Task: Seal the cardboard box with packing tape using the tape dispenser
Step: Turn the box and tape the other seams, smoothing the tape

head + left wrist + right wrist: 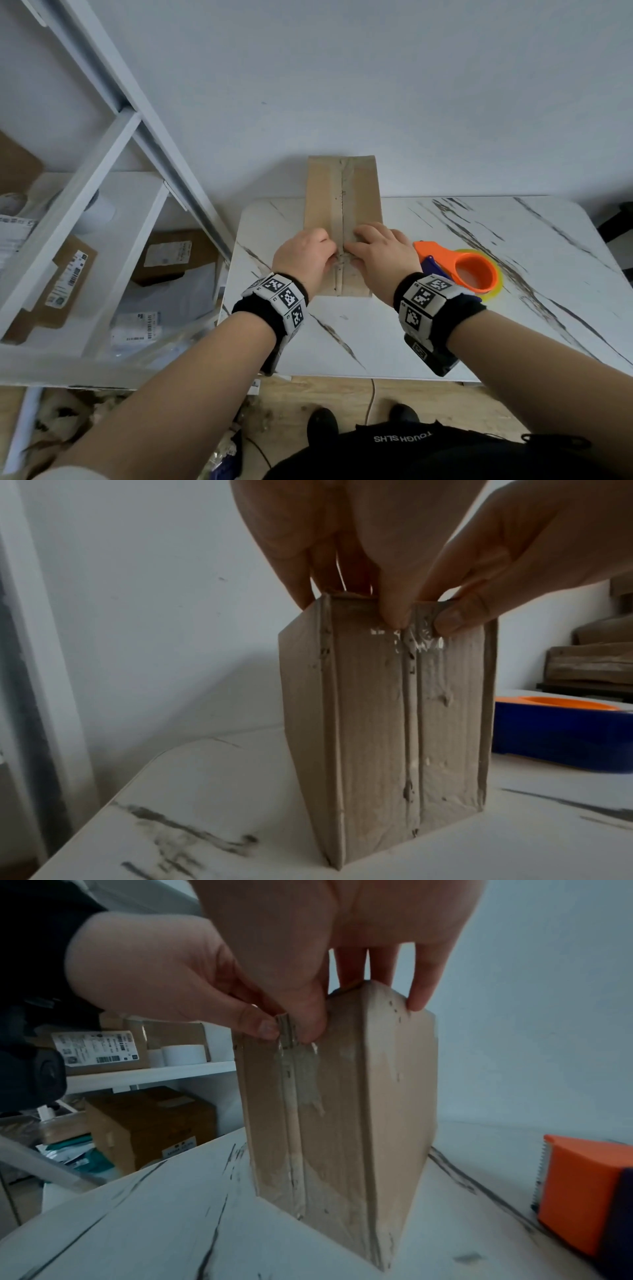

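left hand (pixel 304 257): we have the fingers curled down over the near top edge of the cardboard box (pixel 356 192), thumb tip pressed right at the centre seam (pixel 409 723). It grips the box edge and holds nothing else.
right hand (pixel 380 255): mirror pose on the other side of the seam; thumb pressed against it, remaining fingers draped over the top and the far side. Both thumbs pinch the two flaps together.
box: upright on the marble table (pixel 394 342), long taped face toward us. Old clear tape (pixel 421 639) is crinkled just under our thumbs.
tape dispenser (pixel 459 270): lying on the table just right of the box, orange body, serrated blade (pixel 539 1175) facing the box. Neither hand touches it.
step, as we read it: flaps closed by hand, no fresh strip started.
risk 1: we free the right hand for the dispenser and the flaps spring open; one thumb may not hold the seam.
risk 2: the box is tall and narrow, so a dispenser pull along the top could tip it unless the left hand braces it.
risk 3: new tape over wrinkled old tape and scuffed card may not bond.
risk 4: blade teeth lie close to the reach path.
far: shelving (pixel 102 144) with parcels on the left, clear of the work.
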Available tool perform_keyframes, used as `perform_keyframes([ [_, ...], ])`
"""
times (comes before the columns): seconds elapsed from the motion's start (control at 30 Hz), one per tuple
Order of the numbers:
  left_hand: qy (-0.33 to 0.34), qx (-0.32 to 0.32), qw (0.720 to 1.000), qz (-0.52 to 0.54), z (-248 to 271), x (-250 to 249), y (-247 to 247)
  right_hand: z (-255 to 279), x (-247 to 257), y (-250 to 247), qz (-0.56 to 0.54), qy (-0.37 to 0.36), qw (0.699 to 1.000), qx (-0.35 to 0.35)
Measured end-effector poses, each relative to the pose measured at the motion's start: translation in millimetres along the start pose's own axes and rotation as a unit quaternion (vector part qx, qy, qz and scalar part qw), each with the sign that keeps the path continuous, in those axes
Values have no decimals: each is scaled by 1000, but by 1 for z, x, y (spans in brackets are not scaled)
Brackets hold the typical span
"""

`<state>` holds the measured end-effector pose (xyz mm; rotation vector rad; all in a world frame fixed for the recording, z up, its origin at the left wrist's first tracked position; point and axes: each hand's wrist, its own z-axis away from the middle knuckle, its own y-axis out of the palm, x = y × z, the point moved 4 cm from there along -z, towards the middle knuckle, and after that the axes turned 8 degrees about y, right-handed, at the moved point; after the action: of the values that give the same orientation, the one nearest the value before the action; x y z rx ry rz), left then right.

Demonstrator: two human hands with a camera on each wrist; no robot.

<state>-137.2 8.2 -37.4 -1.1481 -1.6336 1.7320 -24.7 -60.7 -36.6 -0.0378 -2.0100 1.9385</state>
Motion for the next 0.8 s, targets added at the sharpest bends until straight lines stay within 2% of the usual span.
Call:
perform_keyframes([
  [0.1,17,-22,1000,10,-5,-6,5,1,-12,0,-30,16,999,13],
  [0.23,49,-13,999,-1,-15,-18,21,16,-52,-5,-106,105,987,-52],
  [0.3,43,3,999,-12,-20,-23,26,26,-81,3,-103,167,980,-14],
  [0.43,36,9,999,-23,-29,-27,26,42,-125,26,3,255,963,86],
  [0.5,31,17,999,-25,-32,-27,27,44,-138,37,16,290,949,119],
  [0.7,9,29,999,-25,-32,-30,25,37,-156,40,-29,328,933,142],
  [0.8,-6,18,1000,-9,-32,-31,22,38,-160,26,-89,335,931,110],
])
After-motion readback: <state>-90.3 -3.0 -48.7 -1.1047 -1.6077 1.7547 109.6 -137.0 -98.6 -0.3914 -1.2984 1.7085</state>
